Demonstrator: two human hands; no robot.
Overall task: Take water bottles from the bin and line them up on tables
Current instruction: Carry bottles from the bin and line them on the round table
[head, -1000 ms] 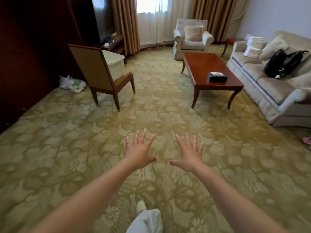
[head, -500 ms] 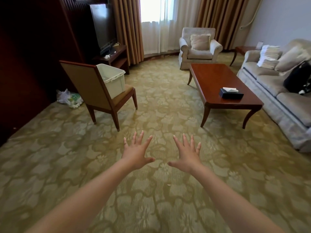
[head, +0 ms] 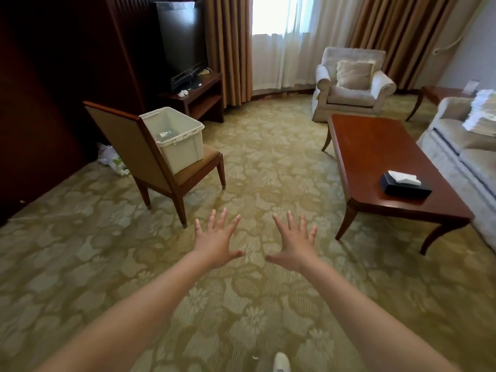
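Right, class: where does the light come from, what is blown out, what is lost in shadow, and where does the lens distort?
Head view: daylight enters by the window, blown out white; the left wall sinks into shadow; the wide lens tilts the curtains and stretches the forearms; the left hand and right hand look sharp.

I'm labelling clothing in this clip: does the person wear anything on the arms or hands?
Nothing that shows. The left hand and right hand are bare: no gloves, rings or bracelets. The left forearm and right forearm are uncovered to the frame's edge, with no sleeve, watch or band in view.
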